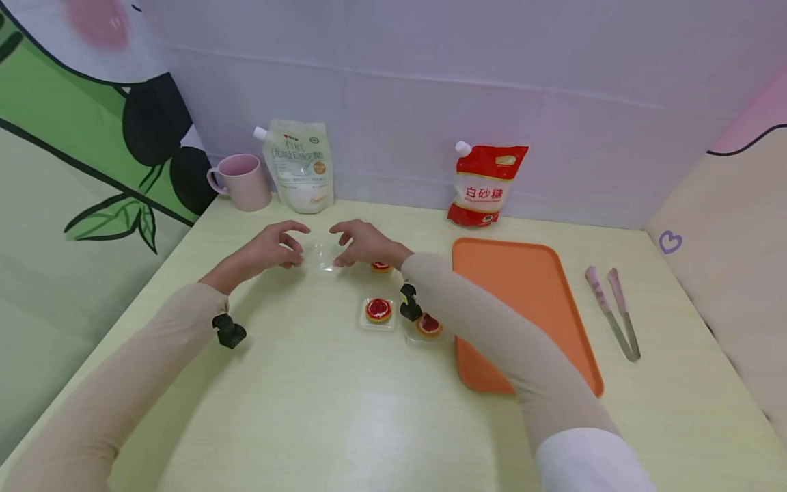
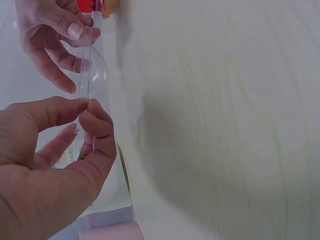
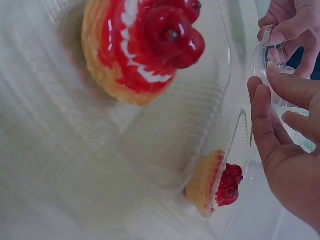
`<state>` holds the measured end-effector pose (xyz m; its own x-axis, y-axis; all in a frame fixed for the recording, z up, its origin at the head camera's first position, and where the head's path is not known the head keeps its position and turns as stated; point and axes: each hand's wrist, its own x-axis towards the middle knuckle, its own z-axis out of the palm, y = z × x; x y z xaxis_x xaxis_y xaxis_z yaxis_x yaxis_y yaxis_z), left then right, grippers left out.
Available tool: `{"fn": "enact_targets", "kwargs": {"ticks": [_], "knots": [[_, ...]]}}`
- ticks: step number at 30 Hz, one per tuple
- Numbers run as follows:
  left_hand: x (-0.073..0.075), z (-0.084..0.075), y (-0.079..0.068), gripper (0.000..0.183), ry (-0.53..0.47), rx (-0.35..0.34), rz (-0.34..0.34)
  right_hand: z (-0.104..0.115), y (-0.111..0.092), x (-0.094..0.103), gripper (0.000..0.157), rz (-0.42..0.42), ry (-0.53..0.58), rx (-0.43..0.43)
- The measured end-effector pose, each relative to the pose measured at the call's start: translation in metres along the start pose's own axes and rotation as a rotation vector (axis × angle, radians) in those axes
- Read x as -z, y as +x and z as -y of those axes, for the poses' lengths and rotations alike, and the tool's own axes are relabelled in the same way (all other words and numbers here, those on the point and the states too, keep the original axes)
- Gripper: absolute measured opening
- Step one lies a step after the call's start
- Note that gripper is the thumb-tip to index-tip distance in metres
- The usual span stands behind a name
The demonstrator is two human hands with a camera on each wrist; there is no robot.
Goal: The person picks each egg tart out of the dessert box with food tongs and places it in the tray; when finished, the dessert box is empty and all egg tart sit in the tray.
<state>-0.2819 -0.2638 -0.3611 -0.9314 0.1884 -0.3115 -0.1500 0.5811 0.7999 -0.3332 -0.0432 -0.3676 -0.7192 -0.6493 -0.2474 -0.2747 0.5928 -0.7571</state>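
Between the two hands, above the table, is a clear plastic box (image 1: 323, 254), thin and domed on one side. My left hand (image 1: 274, 247) pinches one edge of it with thumb and forefinger, as the left wrist view shows of the box (image 2: 100, 70). At the opposite edge, my right hand (image 1: 367, 244) grips the rim with thumb and fingertips. In the right wrist view a red-topped fruit tart (image 3: 142, 45) lies close by in a clear box. Another fruit tart (image 3: 210, 182) sits behind it, and a third tart (image 1: 428, 325) is partly covered by the right sleeve.
An orange tray (image 1: 510, 273) lies right of the tarts, under the right forearm. Farther right are tongs (image 1: 615, 314). Along the back stand a pink mug (image 1: 246, 183), a pale green pouch (image 1: 300, 167) and a red sugar pouch (image 1: 487, 184).
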Motion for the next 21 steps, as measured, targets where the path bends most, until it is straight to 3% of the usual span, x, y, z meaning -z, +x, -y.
{"fn": "enact_targets", "kwargs": {"ticks": [6, 21], "knots": [[0.001, 0.005, 0.006, 0.063, -0.007, 0.028, 0.014, 0.001, 0.002, -0.003, 0.072, 0.002, -0.013, -0.014], [-0.002, 0.016, 0.014, 0.058, -0.047, 0.019, 0.013, 0.006, 0.007, -0.003, 0.068, -0.005, -0.099, -0.031]]}}
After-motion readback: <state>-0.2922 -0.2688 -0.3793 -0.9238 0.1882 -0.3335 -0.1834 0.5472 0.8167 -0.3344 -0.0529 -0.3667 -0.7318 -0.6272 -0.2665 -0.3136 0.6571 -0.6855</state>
